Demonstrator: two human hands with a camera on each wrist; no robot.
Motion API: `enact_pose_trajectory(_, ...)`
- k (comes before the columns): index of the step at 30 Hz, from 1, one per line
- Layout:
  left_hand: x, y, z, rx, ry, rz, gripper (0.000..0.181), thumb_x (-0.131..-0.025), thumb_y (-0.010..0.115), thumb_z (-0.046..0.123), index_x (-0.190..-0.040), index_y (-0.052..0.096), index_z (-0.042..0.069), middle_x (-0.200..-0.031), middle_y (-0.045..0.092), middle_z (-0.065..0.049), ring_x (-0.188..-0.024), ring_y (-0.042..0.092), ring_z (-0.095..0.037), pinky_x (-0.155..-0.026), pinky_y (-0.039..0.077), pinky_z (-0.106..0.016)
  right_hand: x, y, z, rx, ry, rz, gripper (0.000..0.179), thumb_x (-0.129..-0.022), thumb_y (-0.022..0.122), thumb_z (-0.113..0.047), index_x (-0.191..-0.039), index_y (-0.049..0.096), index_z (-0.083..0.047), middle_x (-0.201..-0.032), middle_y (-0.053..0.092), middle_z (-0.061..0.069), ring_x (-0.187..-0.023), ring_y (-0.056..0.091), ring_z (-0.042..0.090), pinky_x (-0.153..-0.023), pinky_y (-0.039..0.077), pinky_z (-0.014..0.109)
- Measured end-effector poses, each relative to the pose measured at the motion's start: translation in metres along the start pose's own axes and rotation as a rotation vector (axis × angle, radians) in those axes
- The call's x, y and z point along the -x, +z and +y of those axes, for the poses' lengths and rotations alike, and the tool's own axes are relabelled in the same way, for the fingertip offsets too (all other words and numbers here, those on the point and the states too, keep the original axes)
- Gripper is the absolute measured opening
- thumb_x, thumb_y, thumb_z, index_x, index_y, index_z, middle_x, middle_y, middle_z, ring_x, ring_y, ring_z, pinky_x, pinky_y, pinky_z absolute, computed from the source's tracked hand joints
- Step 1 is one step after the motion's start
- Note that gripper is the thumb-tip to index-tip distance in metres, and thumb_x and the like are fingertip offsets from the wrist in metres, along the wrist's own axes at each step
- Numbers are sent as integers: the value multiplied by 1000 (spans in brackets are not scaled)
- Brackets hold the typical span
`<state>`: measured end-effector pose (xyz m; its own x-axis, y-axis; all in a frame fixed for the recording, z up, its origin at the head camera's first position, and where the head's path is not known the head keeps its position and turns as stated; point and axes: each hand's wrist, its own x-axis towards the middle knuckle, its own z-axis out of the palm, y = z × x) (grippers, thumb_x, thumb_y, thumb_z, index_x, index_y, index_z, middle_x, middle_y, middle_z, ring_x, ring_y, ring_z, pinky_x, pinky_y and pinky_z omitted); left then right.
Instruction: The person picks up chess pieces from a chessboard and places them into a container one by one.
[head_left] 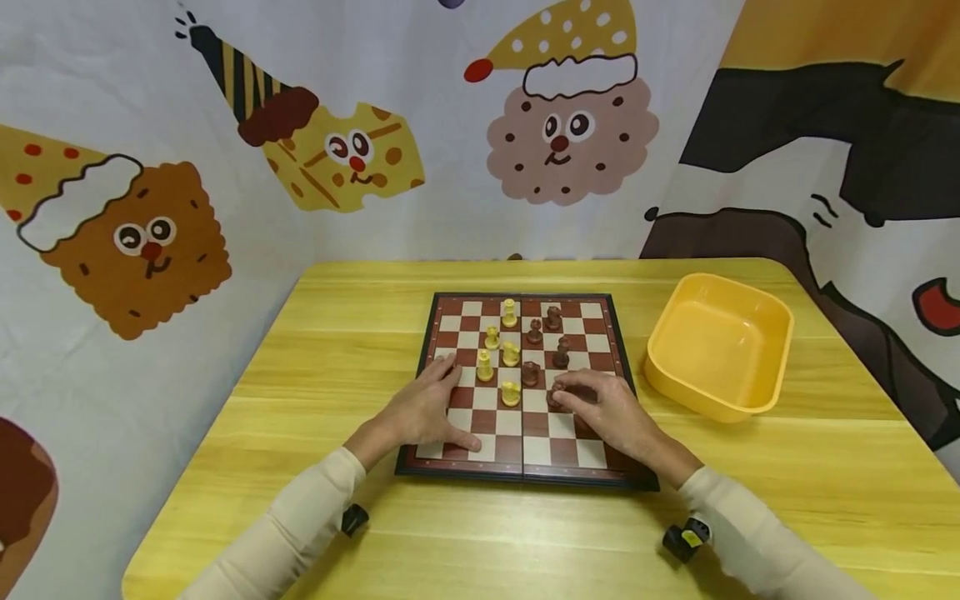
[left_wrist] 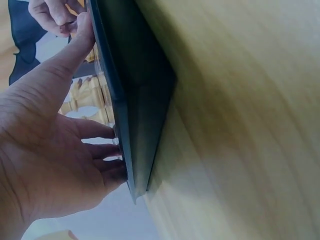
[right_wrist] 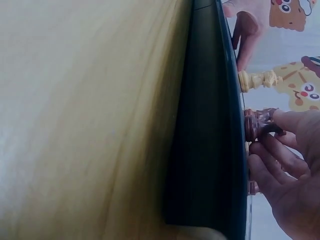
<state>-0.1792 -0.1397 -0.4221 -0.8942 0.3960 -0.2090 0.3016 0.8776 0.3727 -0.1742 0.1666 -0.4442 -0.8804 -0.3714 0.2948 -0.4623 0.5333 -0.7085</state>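
Note:
A folding chessboard (head_left: 547, 450) with brown and cream squares lies on the table. My right hand (head_left: 611, 414) pinches a brown chess piece (right_wrist: 256, 124) between thumb and fingers over the right half; in the head view the fingers partly cover it. Spread across the left part of the board, my left hand (head_left: 426, 408) rests with fingers apart and holds nothing. Closest to it stands a tall cream piece (head_left: 484, 367). A cream knight (head_left: 511, 394) is between the hands, with a brown knight (head_left: 530, 373) just behind it to the right.
More cream pieces, one a rook-like piece (head_left: 509, 313), and brown pieces, such as a tall one (head_left: 562, 353), stand farther back on the board. To the right sits a yellow plastic bin (head_left: 716, 404) on the wooden table (head_left: 315, 350). A cartoon-printed cloth (head_left: 450, 225) hangs behind.

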Motion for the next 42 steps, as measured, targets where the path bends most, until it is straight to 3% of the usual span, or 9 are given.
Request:
enact_pose_trajectory(12,0,2,-1,22,-10,11,129,-63,89,67,-158,32,0,-168,14,-11,-153,11,-31,-117,26,-51,1,-1,0,28,5,23,23,-96,75,-16,-113,76,-2,-115,73,11,-108,68,29,-89,55,48)
enact_pose_trajectory(18,1,3,0,13,-18,-3,129,-63,89,66,-159,32,1,-168,14,-11,-153,12,-31,-117,27,-51,6,-2,0,27,20,34,26,-96,74,-16,-117,75,0,-116,72,12,-105,69,26,-82,58,43)
enact_pose_trajectory(24,-1,1,3,-20,-5,-9,129,-64,88,68,-158,31,0,-168,14,-13,-153,12,-32,-117,27,-50,2,-12,-2,35,10,116,28,-96,74,-13,-120,73,1,-116,72,14,-104,69,29,-77,59,43)
enact_pose_trajectory(28,-1,1,2,-24,-5,-12,129,-64,87,68,-159,31,1,-168,14,-13,-153,13,-32,-117,27,-50,-1,-19,-3,54,2,128,29,-97,72,-14,-121,73,1,-116,72,14,-101,70,29,-75,59,44)
enact_pose_trajectory(32,0,0,2,-12,-4,-3,128,-64,88,67,-158,32,0,-168,15,-14,-153,14,-33,-117,28,-51,-1,-25,-2,86,-35,126,28,-98,71,-14,-121,73,1,-115,72,13,-99,70,27,-74,59,43)
enact_pose_trajectory(37,-1,1,3,-19,12,3,127,-65,87,68,-158,33,-1,-168,15,-15,-152,15,-34,-116,29,-51,0,-36,3,164,-130,192,22,-95,73,-5,-115,73,2,-104,73,9,-79,65,19,-61,54,35)
enact_pose_trajectory(42,0,1,3,-36,-6,-7,127,-65,87,68,-158,32,0,-168,15,-13,-153,14,-31,-116,29,-49,1,-46,7,207,-156,199,23,-96,71,-3,-117,72,4,-103,72,11,-87,69,25,-67,57,42)
